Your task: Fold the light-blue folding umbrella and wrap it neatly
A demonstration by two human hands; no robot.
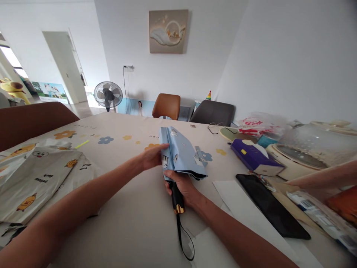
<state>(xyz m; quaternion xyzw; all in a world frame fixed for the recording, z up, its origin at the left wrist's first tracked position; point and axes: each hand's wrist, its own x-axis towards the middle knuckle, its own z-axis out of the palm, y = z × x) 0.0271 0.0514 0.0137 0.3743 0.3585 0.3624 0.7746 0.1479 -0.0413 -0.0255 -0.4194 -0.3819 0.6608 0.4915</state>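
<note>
A light blue folding umbrella (182, 149) with small cartoon figures is held over the middle of the table, its canopy collapsed and one flap hanging loose to the right. Its black handle (176, 197) ends in a gold cap, and a black wrist strap (185, 243) dangles from it. My right hand (182, 188) is closed around the umbrella where the handle meets the canopy. My left hand (154, 156) grips the folded cloth on the left side, its fingers mostly hidden behind the fabric.
A white bag with duck prints (41, 178) lies on the left of the flower-patterned tablecloth (119, 171). To the right are a black tablet-like slab (272, 204), white paper (237, 197), a purple tissue box (255, 156), eyeglasses (216, 128) and a lidded appliance (309, 145). Chairs stand behind.
</note>
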